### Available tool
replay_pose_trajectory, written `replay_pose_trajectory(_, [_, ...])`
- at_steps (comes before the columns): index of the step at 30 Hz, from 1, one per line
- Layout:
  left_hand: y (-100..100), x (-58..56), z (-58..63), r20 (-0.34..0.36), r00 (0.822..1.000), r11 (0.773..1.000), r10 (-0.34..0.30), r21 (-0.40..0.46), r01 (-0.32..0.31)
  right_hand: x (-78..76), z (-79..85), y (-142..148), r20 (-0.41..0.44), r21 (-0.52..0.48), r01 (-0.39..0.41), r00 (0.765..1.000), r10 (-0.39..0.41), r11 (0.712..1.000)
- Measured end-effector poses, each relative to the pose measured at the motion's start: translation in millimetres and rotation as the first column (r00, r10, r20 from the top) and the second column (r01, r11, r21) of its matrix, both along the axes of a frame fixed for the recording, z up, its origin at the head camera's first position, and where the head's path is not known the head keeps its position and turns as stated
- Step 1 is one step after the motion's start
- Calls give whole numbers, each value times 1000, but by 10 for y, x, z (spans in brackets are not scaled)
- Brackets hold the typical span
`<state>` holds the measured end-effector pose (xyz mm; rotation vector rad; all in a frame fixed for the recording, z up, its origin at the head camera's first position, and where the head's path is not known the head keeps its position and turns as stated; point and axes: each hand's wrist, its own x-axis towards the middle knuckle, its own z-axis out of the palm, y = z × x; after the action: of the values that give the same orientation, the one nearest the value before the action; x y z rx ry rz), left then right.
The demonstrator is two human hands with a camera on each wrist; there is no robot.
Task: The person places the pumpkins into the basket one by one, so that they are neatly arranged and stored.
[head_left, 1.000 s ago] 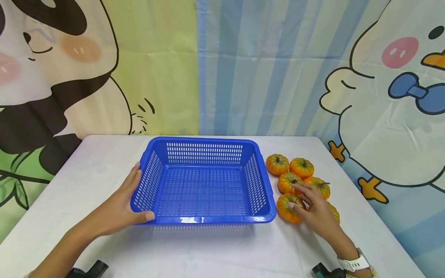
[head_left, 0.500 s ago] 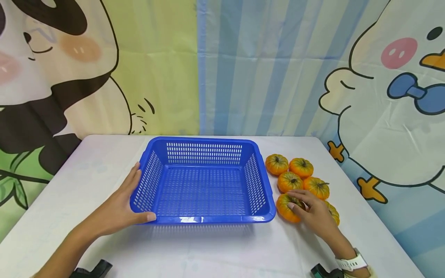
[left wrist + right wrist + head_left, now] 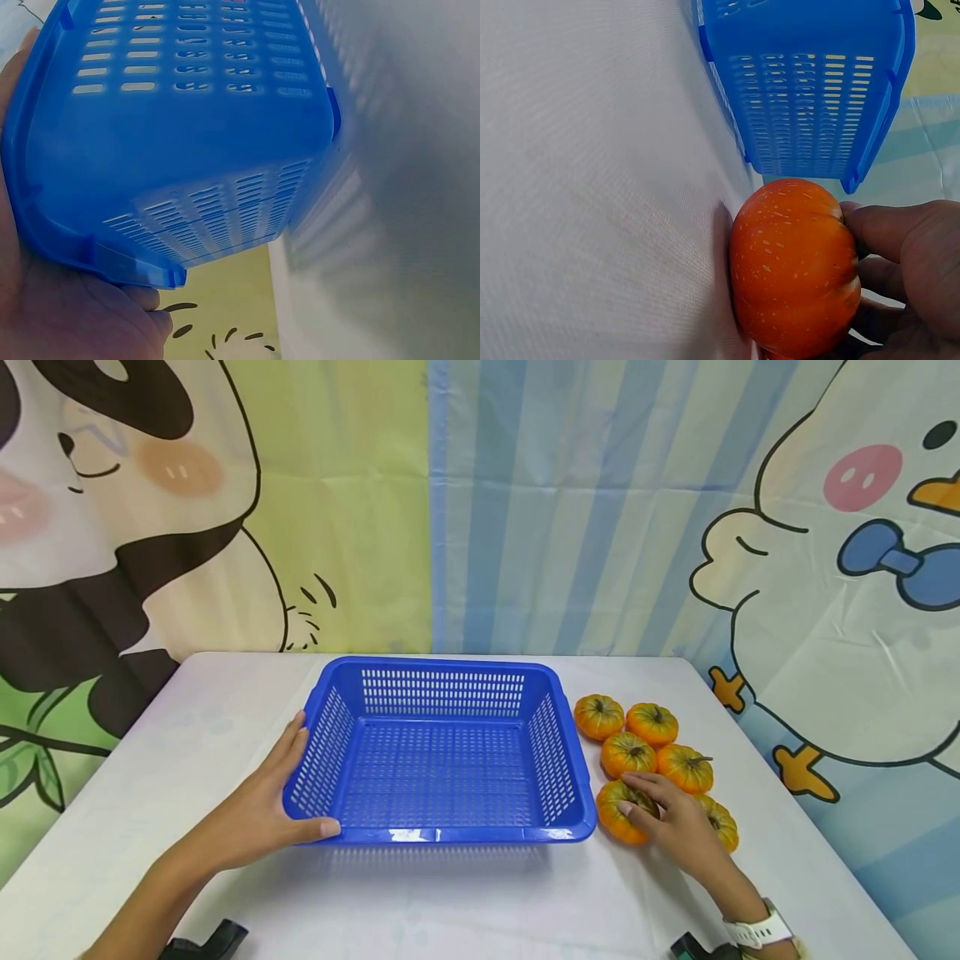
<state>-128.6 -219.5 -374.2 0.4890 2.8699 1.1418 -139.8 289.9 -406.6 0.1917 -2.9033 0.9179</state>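
Observation:
A blue plastic basket (image 3: 442, 777) with slotted walls stands on the table, nothing inside it. My left hand (image 3: 258, 814) rests on its near left corner, fingers nearly straight along the left side and thumb on the front rim. In the left wrist view the palm lies against the basket's rim (image 3: 22, 202). To the basket's right, my right hand (image 3: 678, 822) holds the nearest small orange pumpkin (image 3: 618, 814) by its top, thumb on the near side and fingers curled over the far side. That pumpkin (image 3: 795, 270) still sits on the tablecloth; its stem is partly hidden.
Several more pumpkins (image 3: 628, 754) cluster behind and beside the held one, close to the basket's right wall. A white cloth (image 3: 450, 902) covers the table. Printed curtains (image 3: 510, 510) hang behind it. Dark devices (image 3: 206, 939) show near both wrists.
The right fingers have moved from above the nearest pumpkin down round its top. My left thumb has slid slightly right along the rim. Basket and pumpkins stay put.

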Motion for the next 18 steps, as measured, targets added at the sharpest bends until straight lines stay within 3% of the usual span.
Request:
replay_pose_trajectory(10, [5,5,7,6,1000,1000,4,7,-4,9,-7,16,21,-79,-22,999,24,997])
replay_pose_trajectory(18, [8,10,8,10,1000,1000,9,15,-9,-3,-18,-4,77,-106,24,997,-16,994])
